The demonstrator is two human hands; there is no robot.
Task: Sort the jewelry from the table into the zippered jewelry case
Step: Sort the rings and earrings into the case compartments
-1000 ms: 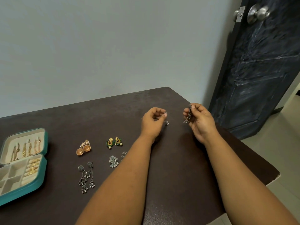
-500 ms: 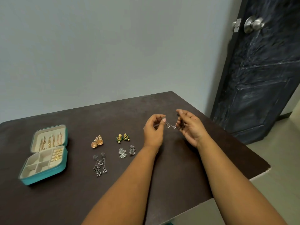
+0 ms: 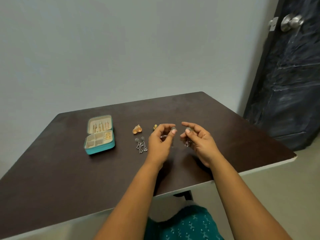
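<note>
— Two hands are up over the dark table (image 3: 225, 129), close together but not touching. What is each one doing?

— From the head camera, the left hand (image 3: 160, 143) pinches a small silver earring (image 3: 173, 130) between thumb and forefinger. The right hand (image 3: 199, 141) pinches a matching earring (image 3: 188, 130) the same way, with dangling parts hanging below its fingers (image 3: 186, 135).

— Where is the case?

— The teal jewelry case (image 3: 99, 135) lies open on the table well to the left of the left hand. Its raised lid holds a row of gold pieces, and the tray below has small compartments, a few with gold items on the right side.

— And the loose jewelry?

— Between the case and the left hand lie a pair of orange round earrings (image 3: 137, 129) and, nearer the person, a pair of long silver dangling earrings (image 3: 141, 145) just beside the left hand. A gold-and-green piece (image 3: 154, 127) peeks out past the left hand's knuckles, mostly hidden.

— Anything else?

— A dark door (image 3: 294, 75) with a metal knob (image 3: 291, 22) stands far to the right of the right hand.
</note>
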